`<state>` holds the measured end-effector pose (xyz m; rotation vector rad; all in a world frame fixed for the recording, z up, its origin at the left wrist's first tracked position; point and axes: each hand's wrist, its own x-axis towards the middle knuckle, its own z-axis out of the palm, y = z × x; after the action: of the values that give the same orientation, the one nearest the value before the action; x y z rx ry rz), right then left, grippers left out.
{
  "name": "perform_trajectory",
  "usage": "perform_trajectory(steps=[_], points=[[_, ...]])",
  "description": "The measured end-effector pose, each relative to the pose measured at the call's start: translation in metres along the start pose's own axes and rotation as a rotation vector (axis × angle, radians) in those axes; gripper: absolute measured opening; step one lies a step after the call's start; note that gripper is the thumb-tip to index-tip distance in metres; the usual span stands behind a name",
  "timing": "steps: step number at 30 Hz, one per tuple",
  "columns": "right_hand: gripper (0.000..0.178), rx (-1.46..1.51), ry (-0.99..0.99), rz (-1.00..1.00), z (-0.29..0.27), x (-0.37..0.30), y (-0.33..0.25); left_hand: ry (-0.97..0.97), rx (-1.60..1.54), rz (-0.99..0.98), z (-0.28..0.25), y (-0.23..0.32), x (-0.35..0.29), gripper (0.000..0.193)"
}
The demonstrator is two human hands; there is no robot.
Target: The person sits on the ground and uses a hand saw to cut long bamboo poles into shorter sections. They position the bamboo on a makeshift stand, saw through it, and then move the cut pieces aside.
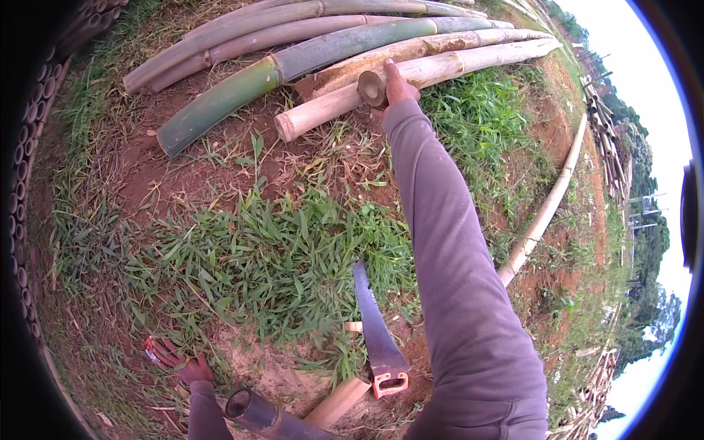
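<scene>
My right arm reaches far forward, and my right hand (400,89) is closed round a short round bamboo piece (372,89), its brown cut face turned toward me. That piece is over a pale bamboo pole (323,114); whether the two touch I cannot tell. At the lower left, my left hand (192,368) is low over the grass, its fingers on a small red-and-white object (152,350) whose kind does not show. A handsaw (378,334) with an orange handle lies on the ground between my arms, beside a small pale bamboo ring (353,326).
Several long poles, including a green bamboo pole (220,110), lie across the far side. Near me are a dark bamboo pole (268,416) and a tan bamboo length (339,402). Another long pole (546,205) lies at the right; stacked bamboo (20,242) lines the left edge.
</scene>
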<state>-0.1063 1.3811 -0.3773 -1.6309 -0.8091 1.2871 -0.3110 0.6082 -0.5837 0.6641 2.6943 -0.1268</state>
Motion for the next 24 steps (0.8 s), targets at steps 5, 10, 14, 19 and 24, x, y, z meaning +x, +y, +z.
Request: perform_trajectory(steps=[5, 10, 14, 19, 24], points=[[0.098, 0.092, 0.121, -0.103, -0.012, 0.011, 0.004, 0.280, 0.115, 0.180, 0.034, -0.025, 0.011, 0.060], [0.069, 0.447, -0.228, -0.102, -0.064, -0.032, -0.012, -0.061, -0.044, -0.022, -0.008, 0.013, 0.002, 0.063], [0.068, 0.602, -0.296, -0.172, -0.156, -0.066, -0.023, -0.068, -0.005, -0.006, -0.019, 0.019, 0.001, 0.069], [0.075, 0.778, -0.290, -0.222, -0.267, -0.146, -0.034, -0.091, 0.073, -0.019, -0.015, 0.019, 0.002, 0.078], [0.077, 0.707, -0.267, -0.241, -0.356, -0.229, -0.012, -0.037, 0.156, -0.023, -0.028, 0.028, 0.004, 0.087]])
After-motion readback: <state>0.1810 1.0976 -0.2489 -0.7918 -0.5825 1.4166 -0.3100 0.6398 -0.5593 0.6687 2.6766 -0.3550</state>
